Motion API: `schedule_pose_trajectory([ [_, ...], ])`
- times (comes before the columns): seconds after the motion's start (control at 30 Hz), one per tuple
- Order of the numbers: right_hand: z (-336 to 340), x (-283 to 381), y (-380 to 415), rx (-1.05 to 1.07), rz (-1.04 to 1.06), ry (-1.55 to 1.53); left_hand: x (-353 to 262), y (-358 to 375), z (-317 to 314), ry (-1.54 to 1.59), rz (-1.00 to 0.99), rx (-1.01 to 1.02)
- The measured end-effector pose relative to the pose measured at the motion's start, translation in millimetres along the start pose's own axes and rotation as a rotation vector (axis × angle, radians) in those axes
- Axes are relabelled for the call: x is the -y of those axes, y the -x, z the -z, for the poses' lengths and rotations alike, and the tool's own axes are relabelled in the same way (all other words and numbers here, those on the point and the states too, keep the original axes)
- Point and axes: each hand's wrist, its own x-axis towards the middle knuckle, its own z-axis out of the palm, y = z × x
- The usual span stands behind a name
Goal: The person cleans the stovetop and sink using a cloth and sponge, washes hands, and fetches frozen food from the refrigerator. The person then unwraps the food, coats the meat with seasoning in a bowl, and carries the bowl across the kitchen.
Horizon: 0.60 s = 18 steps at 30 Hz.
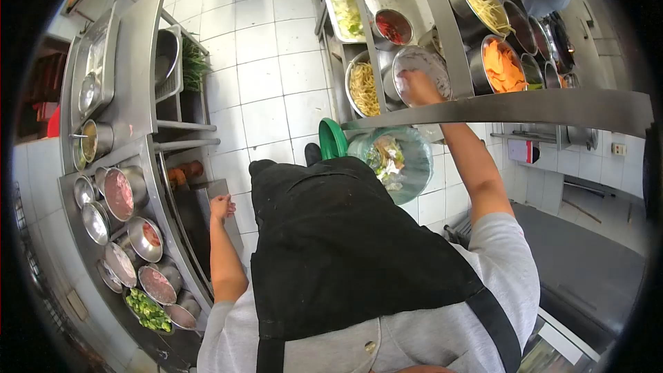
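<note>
My right hand (418,88) reaches over a round metal bowl (436,69) on the lower shelf of the right-hand rack. The bowl's inside looks pale and wet, and my fingers are smeared against it; I cannot tell whether they hold anything. Beside that bowl stand a container of yellowish noodle-like strips (364,88) and a pot of red pieces (392,26). My left hand (222,208) hangs low beside the left counter, fingers curled in and nothing showing in them.
A lined waste bin (423,173) with scraps stands before me, its green lid (333,139) alongside. Metal pots of raw meat (119,193) fill the left counter (76,197). A steel shelf edge (504,107) crosses above my right forearm. Other people stand at the far aisle and upper right.
</note>
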Motion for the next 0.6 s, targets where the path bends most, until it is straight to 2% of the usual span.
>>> schedule_pose_trajectory([
  [0.07, 23, 13, -2, -0.009, -0.184, 0.138, -2, 3, 2, 0.043, -0.031, -0.006],
  [0.1, 25, 10, -2, -0.008, -0.178, 0.144, -2, 4, 2, 0.091, -0.063, -0.019],
  [0.17, 21, -2, 3, -0.246, 0.287, 0.083, -1, 4, 4, 0.104, -0.073, -0.032],
  [0.2, 12, -3, 6, -0.246, 0.284, 0.085, -3, 3, 3, 0.108, -0.090, -0.041],
  [0.27, -12, -3, 8, -0.108, 0.270, 0.133, -8, 1, 2, 0.094, -0.079, -0.031],
  [0.4, 11, 14, 4, -0.181, 0.166, 0.140, -21, 4, 0, 0.072, -0.077, -0.030],
  [0.47, 38, 18, 4, 0.125, -0.014, 0.072, -26, 6, 2, 0.084, -0.101, -0.050],
  [0.5, 40, 0, -1, 0.125, -0.005, 0.075, -28, 8, 1, 0.094, -0.126, -0.066],
  [0.57, 51, -19, -6, 0.246, 0.241, -0.429, -20, 4, 4, 0.121, -0.136, -0.062],
  [0.6, 41, -22, -2, 0.249, 0.234, -0.433, -17, 2, 5, 0.139, -0.150, -0.051],
])
